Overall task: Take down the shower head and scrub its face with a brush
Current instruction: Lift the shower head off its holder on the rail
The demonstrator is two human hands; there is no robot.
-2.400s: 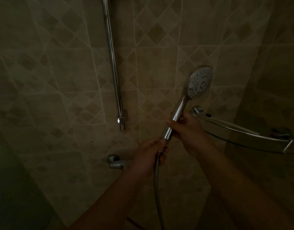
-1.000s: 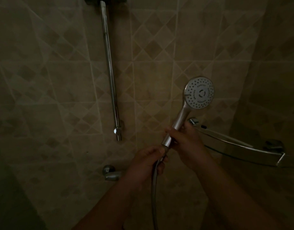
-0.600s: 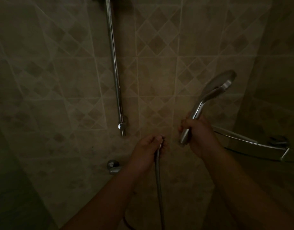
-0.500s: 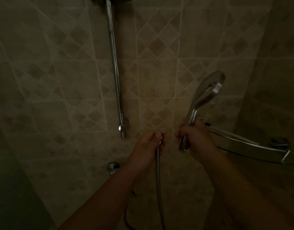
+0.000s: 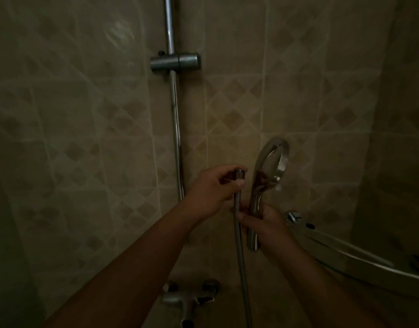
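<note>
Chrome shower head (image 5: 270, 166) stands upright in the right hand (image 5: 266, 223), whose fingers curl around the lower part of its handle. Its round top rises above that hand, turned edge-on, so the spray face points away to the right and barely shows. The handle's bottom end pokes out below the fingers, free of the hose.

Just left of the head, the left hand (image 5: 213, 188) pinches the hose (image 5: 240, 252) near its metal end nut, thumb and fingers closed on it. The nut sits level with the head's neck, close beside it but apart from it. From the left hand the hose drops straight down, passing right against the right hand's fingertips, and leaves the view at the bottom.

Up and left of both hands a rail (image 5: 174, 119) runs down the tiled wall, carrying a holder (image 5: 175, 62). Below the hands sits a tap (image 5: 189, 300). Right of the right hand, a shelf (image 5: 350, 254) curves away.
</note>
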